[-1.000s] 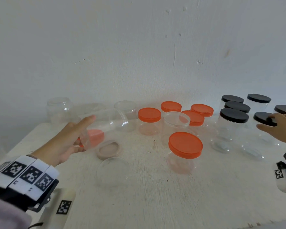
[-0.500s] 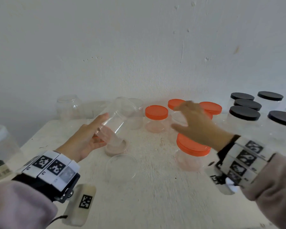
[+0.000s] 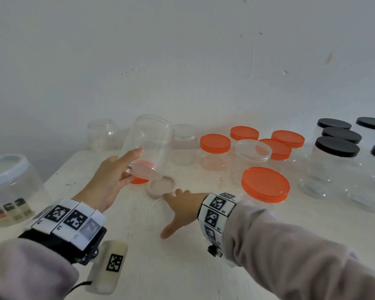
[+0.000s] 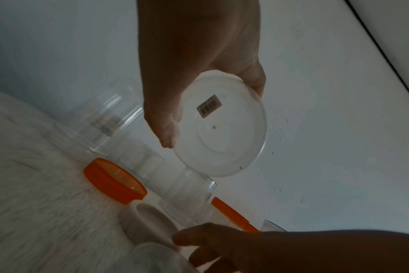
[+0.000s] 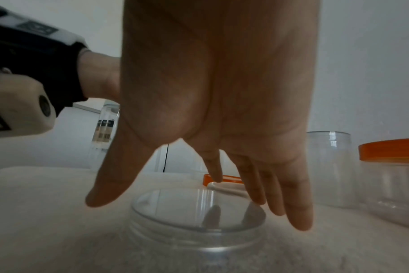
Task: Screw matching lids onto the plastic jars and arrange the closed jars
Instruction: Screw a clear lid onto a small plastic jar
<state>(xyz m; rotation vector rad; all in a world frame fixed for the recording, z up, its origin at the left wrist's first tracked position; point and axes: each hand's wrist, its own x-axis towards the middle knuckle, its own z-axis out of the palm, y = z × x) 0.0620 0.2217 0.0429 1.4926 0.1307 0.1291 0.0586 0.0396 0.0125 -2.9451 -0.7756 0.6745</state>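
Observation:
My left hand [image 3: 126,167] grips a clear open jar [image 3: 148,144] and holds it tilted above the table. In the left wrist view the jar's base [image 4: 220,129] carries a barcode sticker. A clear lid [image 5: 196,221] lies flat on the table. Just above it my right hand [image 3: 173,211] hovers open with spread, straight fingers [image 5: 297,212]; whether they touch the lid is unclear. A beige lid [image 3: 160,187] and a loose orange lid [image 3: 139,174] lie just beyond, under the tilted jar.
Orange-lidded jars [image 3: 265,184] and one open jar [image 3: 252,150] stand at centre right. Black-lidded jars [image 3: 337,148] fill the far right. Two open jars [image 3: 102,133] stand by the wall. A large white-lidded jar [image 3: 9,169] is at the left edge.
My right hand left the black-lidded jars, crossed to the centre and dropped over the clear lid. My left hand tipped the clear jar more upright.

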